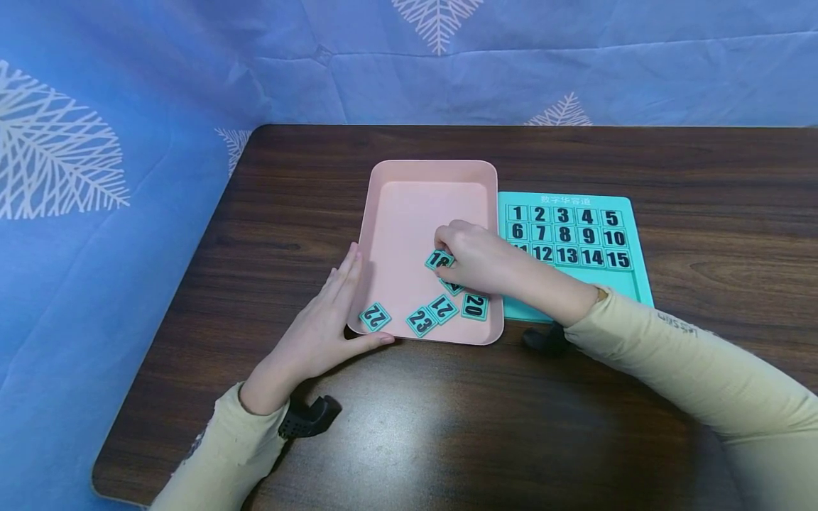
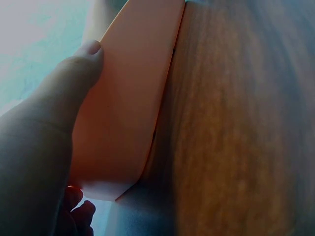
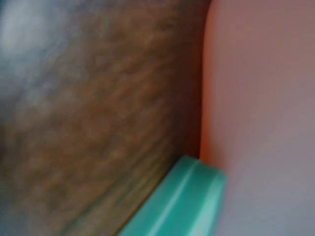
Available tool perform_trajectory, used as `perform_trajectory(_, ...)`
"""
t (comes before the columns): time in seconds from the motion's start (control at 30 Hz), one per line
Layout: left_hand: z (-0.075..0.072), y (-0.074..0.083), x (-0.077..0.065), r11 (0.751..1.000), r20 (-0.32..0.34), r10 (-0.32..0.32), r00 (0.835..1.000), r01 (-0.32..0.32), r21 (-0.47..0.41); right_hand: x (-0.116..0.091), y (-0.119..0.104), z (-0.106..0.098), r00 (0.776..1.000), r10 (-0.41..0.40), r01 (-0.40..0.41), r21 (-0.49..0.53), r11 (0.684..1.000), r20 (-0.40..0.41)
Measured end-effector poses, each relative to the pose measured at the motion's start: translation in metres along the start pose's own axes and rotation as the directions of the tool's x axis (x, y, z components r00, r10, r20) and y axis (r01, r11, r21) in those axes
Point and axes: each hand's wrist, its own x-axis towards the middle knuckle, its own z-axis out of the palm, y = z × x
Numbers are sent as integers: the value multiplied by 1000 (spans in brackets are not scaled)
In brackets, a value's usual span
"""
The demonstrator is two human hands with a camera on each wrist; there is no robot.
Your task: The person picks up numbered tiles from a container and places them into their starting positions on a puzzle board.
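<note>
A shallow pink tray (image 1: 409, 213) lies on the table with several turquoise number tiles in its front half. My right hand (image 1: 479, 259) reaches over the tray and pinches the 18 tile (image 1: 437, 258) between thumb and fingers. Another tile (image 1: 452, 287) shows partly beneath that hand. Nearer the front wall are the 22 tile (image 1: 375, 317), 23 tile (image 1: 421, 321), 21 tile (image 1: 442, 309) and 20 tile (image 1: 475, 306). With fingers extended, my left hand (image 1: 319, 326) rests on the tray's front left corner, its thumb (image 2: 81, 69) against the outer wall.
Right beside the tray is a turquoise number board (image 1: 578, 284), its upper rows filled with tiles 1 to 15; my right forearm crosses its lower left part. Dark wooden table (image 1: 294, 206) surrounds both. A blue cloth (image 1: 307, 64) hangs behind and to the left.
</note>
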Motion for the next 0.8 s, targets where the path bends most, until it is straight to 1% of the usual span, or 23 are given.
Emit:
perform_trajectory(0.2,0,-1,0,1000,-5,5,1000,-5,2,1,-1,1,1000,-3,3,-14,1000,11)
perform_trajectory(0.33,0,0,0,1000,-2,4,1000,-4,4,0,-1,1,1000,-10,10,-5,1000,11)
perform_trajectory(0.63,0,0,-1,1000,3,-3,1000,3,-5,-2,-2,1,999,-51,51,12,999,-3)
perform_trajectory(0.8,0,0,0,1000,-1,6,1000,-6,-4,-10,-4,-5,998,-55,56,34,998,-25)
